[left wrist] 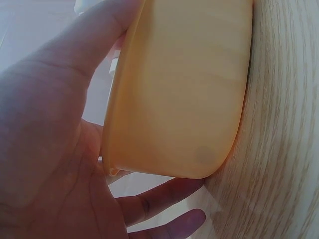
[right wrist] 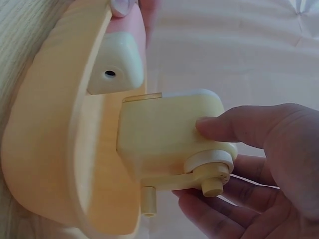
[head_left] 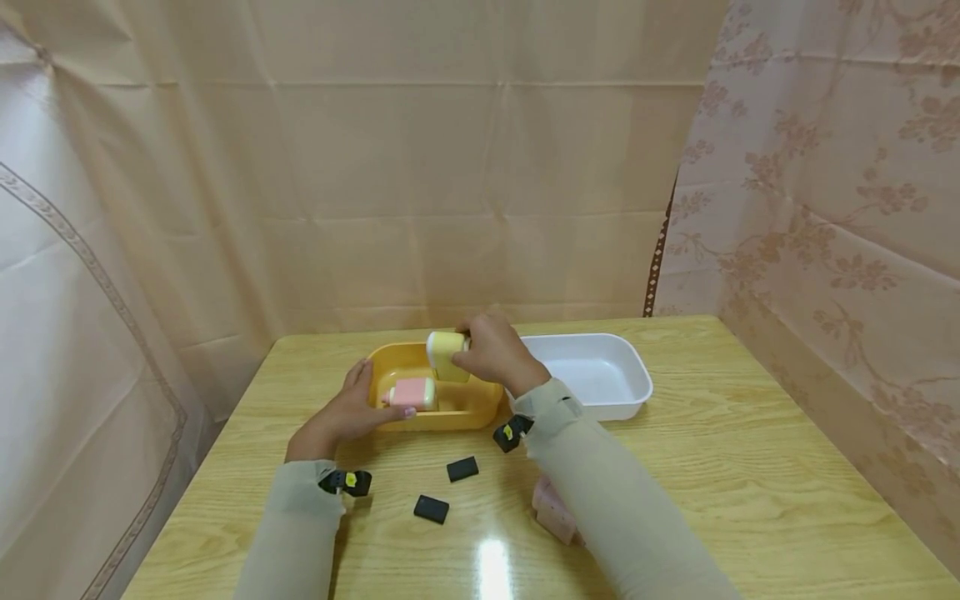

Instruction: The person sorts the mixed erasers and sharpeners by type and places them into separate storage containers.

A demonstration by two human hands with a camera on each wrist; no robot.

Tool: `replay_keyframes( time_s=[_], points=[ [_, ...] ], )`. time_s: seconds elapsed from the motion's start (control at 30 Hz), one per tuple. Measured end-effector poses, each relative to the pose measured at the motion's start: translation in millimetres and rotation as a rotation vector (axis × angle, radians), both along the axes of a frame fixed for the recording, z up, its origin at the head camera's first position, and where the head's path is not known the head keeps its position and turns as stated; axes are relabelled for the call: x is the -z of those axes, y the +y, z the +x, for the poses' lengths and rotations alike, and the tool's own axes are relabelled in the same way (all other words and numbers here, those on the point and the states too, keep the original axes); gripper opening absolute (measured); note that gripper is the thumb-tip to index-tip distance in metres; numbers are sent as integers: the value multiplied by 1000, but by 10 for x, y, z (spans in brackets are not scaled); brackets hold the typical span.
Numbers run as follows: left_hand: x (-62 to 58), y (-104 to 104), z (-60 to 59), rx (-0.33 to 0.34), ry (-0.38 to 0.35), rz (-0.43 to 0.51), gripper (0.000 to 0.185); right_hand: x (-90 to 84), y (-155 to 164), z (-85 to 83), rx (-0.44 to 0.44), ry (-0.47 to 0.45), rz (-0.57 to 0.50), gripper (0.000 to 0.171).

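My right hand (head_left: 498,350) holds a yellow hand-crank pencil sharpener (right wrist: 167,134) over the orange tub (head_left: 442,421), thumb on one face and fingers behind. The crank and its small knob stick out on the side near the palm. At the tub's left end, my left hand (head_left: 356,408) grips the rim, thumb over the front edge and fingers round the end wall (left wrist: 179,89). A pink sharpener (head_left: 412,392) with a white end lies inside the tub, close to the left thumb. In the right wrist view, its white face (right wrist: 117,62) shows a round dark hole.
A white tub (head_left: 592,375) stands right of the orange one. Two small black blocks (head_left: 462,468) lie on the wooden table (head_left: 750,467) in front. A pinkish object (head_left: 553,512) is partly hidden by the right forearm. A beige curtain (head_left: 465,167) hangs behind the table.
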State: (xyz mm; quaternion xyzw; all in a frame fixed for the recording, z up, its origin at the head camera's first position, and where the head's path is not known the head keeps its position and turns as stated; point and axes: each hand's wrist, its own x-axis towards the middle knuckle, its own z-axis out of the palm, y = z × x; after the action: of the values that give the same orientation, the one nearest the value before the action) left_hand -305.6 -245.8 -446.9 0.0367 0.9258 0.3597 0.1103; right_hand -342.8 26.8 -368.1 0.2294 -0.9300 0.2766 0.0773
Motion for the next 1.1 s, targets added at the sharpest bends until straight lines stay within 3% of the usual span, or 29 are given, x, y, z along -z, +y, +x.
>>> replay_keyframes(
  time_s=[0.27,0.57,0.73,1.1],
  points=[
    [8,19,-21,1,0,-11,144,143,-11,-8,17,-28,-80,35],
    [6,44,-37,8,11,0,143,314,-13,-60,77,45,-134,40],
    [-7,42,-19,5,12,-5,142,408,-39,-91,94,29,-166,41],
    [-3,8,-10,3,5,-15,143,530,-77,-145,83,-1,-107,42]
  ],
)
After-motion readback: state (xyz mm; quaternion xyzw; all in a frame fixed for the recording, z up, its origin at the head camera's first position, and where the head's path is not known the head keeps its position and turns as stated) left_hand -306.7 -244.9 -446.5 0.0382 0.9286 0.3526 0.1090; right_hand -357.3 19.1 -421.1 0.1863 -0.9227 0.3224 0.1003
